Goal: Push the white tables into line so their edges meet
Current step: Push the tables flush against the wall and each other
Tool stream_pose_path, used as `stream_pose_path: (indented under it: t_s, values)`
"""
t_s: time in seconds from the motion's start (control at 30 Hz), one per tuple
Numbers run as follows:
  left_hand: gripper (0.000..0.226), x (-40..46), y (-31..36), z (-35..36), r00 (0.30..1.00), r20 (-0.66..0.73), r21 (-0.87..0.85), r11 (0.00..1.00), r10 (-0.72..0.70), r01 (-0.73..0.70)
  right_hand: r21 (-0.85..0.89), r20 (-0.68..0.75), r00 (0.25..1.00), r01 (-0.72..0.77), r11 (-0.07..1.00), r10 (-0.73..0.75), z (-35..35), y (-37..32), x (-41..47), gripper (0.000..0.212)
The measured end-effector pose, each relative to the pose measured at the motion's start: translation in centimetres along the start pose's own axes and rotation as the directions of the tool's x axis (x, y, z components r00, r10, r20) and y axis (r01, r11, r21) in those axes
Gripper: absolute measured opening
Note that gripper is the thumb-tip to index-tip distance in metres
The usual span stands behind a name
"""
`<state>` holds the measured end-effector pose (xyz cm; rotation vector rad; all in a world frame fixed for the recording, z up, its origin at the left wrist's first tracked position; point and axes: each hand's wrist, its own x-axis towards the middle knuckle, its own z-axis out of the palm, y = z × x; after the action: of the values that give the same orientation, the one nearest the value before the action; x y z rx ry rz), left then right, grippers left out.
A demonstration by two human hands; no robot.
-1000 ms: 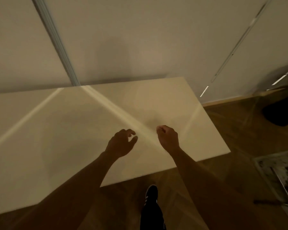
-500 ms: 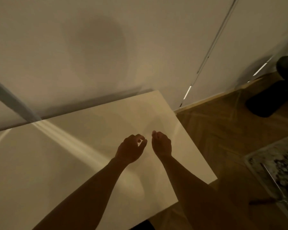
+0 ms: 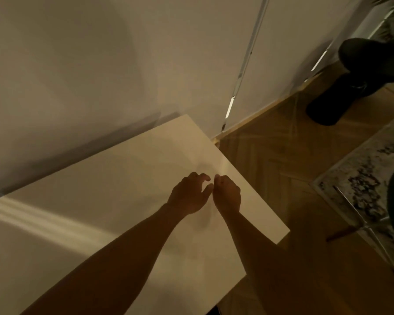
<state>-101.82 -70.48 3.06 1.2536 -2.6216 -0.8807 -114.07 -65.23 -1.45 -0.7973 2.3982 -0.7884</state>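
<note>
Nearer now: table corner (image 3: 280, 233), rug (image 3: 359, 178).

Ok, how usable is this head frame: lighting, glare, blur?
Head view: dim, warm light; both forearms, left hand and right hand nearly silhouetted; pale glare band crosses the glossy white rectangular tabletop at left; soft shadow on wall; edges slightly motion-blurred; wide-angle tilt.

A dim room in a home — warm wooden floor (image 3: 282, 160) laid in a herringbone pattern, plain pale wall (image 3: 100, 64) with a skirting board (image 3: 259, 114), a patterned rug (image 3: 359, 176) at the right. A white tabletop (image 3: 100, 201) stands against the wall — a dark plant pot (image 3: 355, 80) in the corner.
</note>
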Motion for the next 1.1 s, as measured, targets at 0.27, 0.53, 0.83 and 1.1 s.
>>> stream_pose_path:
  t_s: [0.27, 0.53, 0.83, 1.1]
  values:
    - [0.037, 11.8, 1.4, 3.2, 0.978, 0.002, 0.227, 0.952, 0.209, -0.204, -0.115, -0.203, 0.979, -0.029, 0.993, 0.005, -0.1, 1.9, 7.0, 0.052]
    - [0.035, 18.7, -0.3, 6.7, 0.888, 0.301, 0.498, 0.736, 0.349, -0.458, -0.389, -0.057, 0.998, -0.007, 0.921, -0.017, 1.3, 3.3, 10.4, 0.028]
    - [0.033, 19.4, -0.6, 6.2, 0.917, 0.299, 0.46, 0.802, 0.265, -0.381, -0.422, -0.112, 0.99, -0.122, 0.898, 0.081, 2.6, 2.4, 10.3, 0.024]
    - [0.037, 20.0, -1.5, 6.2, 0.911, 0.281, 0.468, 0.786, 0.302, -0.405, -0.325, -0.192, 0.971, -0.197, 0.925, 0.14, 3.2, 2.1, 10.6, 0.04]
